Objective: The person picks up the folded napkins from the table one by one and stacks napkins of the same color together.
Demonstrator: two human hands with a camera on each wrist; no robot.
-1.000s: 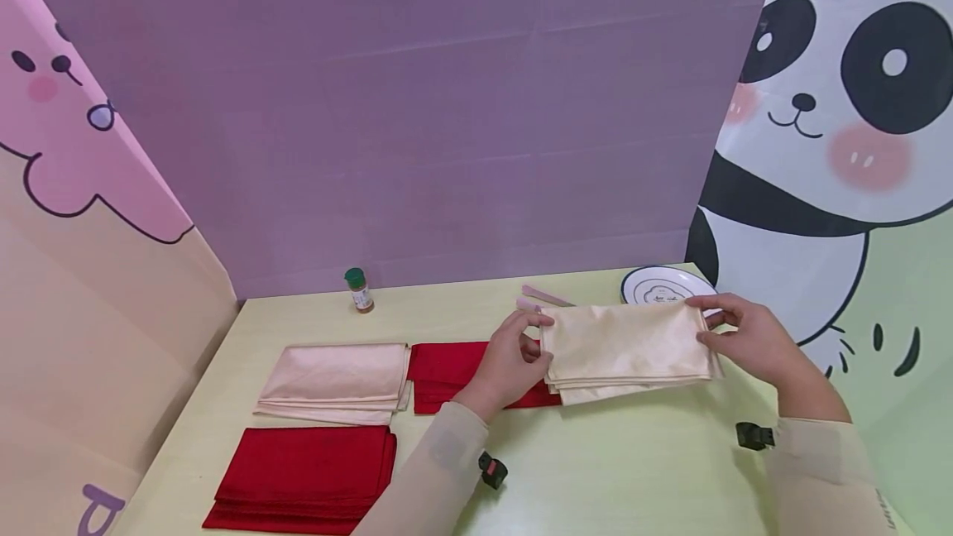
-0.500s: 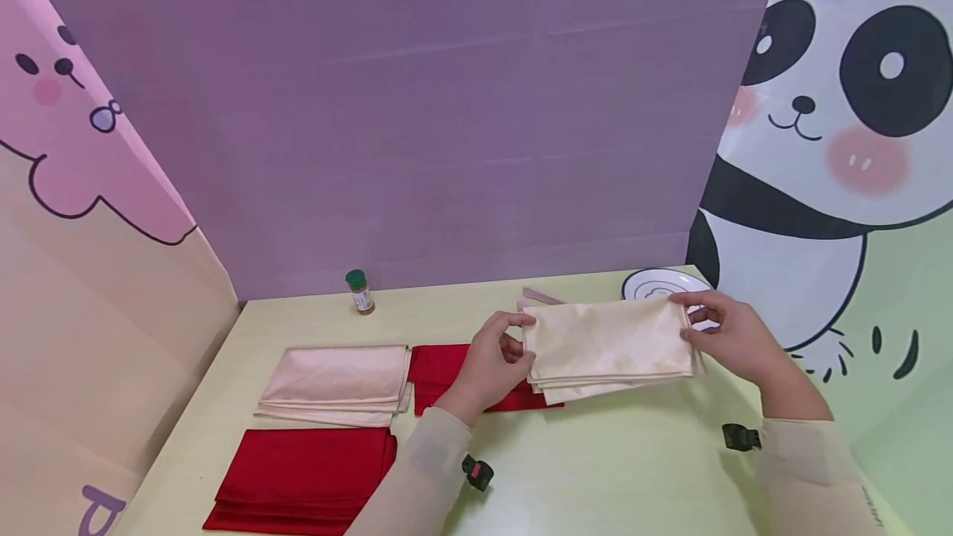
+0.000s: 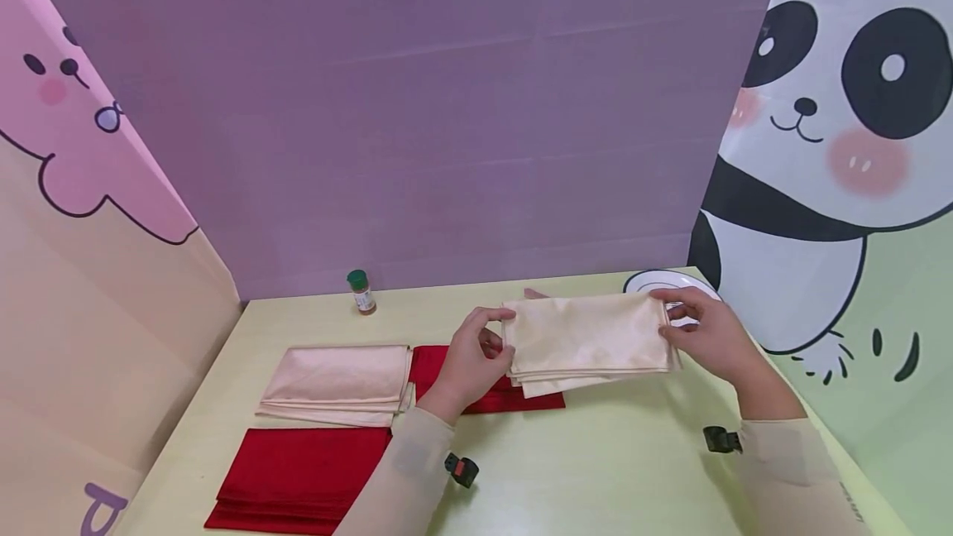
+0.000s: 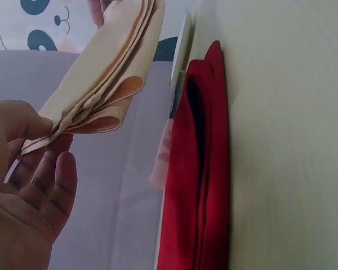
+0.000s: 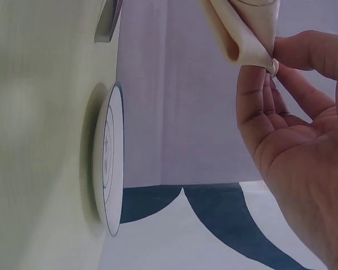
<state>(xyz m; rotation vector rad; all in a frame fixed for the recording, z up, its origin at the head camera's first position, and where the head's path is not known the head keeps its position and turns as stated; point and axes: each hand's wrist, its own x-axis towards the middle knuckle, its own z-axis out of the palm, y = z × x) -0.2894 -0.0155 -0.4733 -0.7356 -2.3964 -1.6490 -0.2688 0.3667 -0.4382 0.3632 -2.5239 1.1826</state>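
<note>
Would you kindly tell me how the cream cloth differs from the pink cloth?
The cream cloth is a pale yellowish shade, while the pink cloth is rosier. The cream cloth is held in the air, pinched by the left hand and right hand; the pink cloth lies on the table with no hand on it. Both are folded in layers.

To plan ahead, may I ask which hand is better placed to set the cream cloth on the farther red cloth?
Probably the left hand: it is nearer that red cloth; the right hand is nearer the white plate.
</note>
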